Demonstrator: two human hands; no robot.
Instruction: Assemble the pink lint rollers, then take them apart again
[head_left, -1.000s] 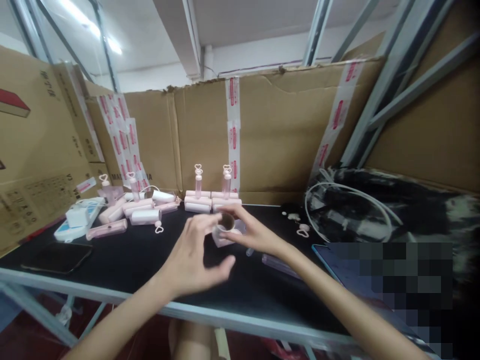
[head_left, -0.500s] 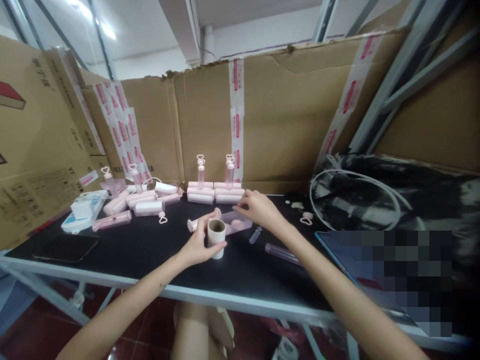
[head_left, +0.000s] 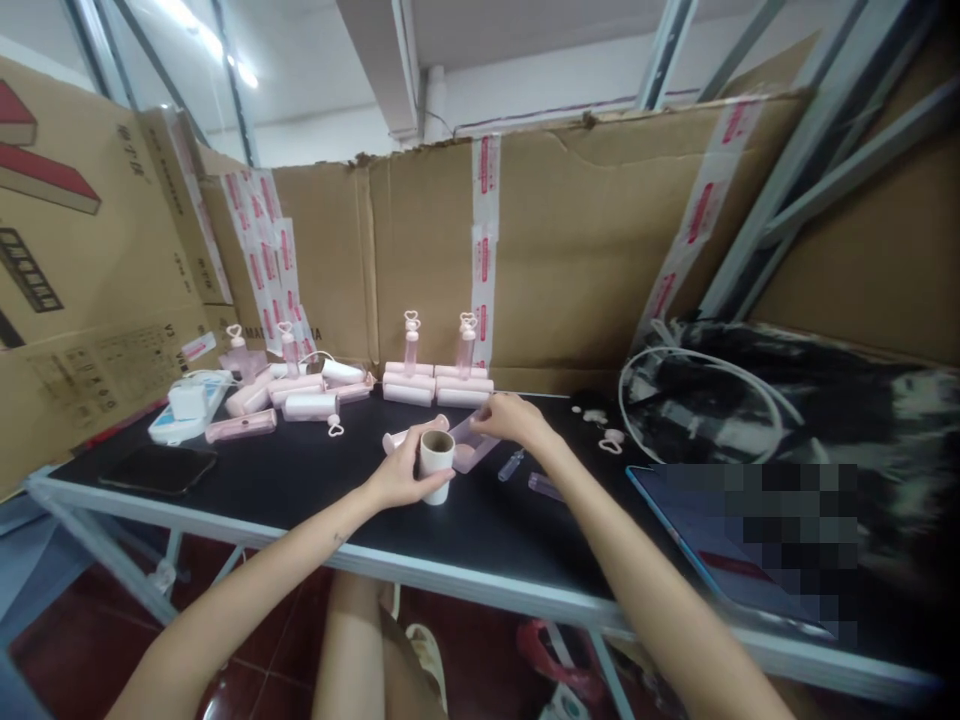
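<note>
Cylinder [head_left: 437,475] upright, mouth up; left hand [head_left: 401,475] curled round it; right hand [head_left: 516,420]: hold unclear.

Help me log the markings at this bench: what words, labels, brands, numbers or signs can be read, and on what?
"V3": left cardboard
"MA", its continuation partly under tape: back cardboard
Too blurred to read: the other characters and fine print on the left cardboard
Too small to read: the tape's red labels
None visible: white tube in the left hand
</note>
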